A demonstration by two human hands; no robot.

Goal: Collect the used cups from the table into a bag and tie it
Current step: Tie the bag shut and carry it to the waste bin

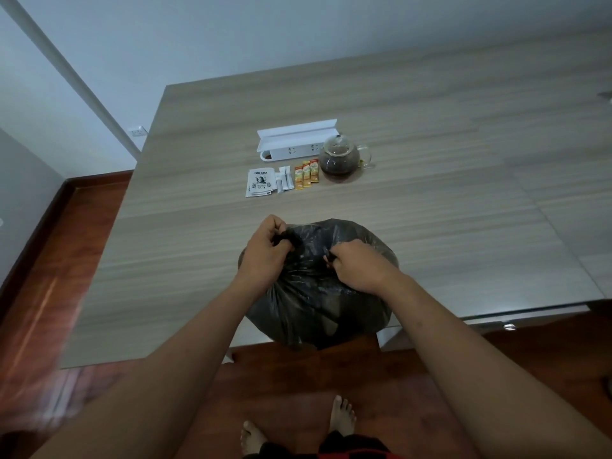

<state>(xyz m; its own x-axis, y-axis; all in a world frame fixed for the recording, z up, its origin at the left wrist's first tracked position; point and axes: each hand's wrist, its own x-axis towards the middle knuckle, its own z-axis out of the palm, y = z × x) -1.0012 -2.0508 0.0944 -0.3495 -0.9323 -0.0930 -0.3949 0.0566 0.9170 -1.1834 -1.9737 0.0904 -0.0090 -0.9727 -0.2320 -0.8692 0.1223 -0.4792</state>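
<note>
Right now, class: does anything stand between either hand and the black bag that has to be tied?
Nothing visible does. The left hand and the right hand already grip gathered plastic at the top of the black bag; the teapot and sachets lie beyond it.

Bare desk (463,200) spreads across the right of the frame and the left centre. At upper centre, a teapot (339,157), sachets (306,175) and a white box (294,140) cluster together, blocking reach there.

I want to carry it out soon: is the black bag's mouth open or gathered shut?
Gathered shut, though a finished knot cannot be seen. The left hand and right hand each grip a twisted end of the black bag.
</note>
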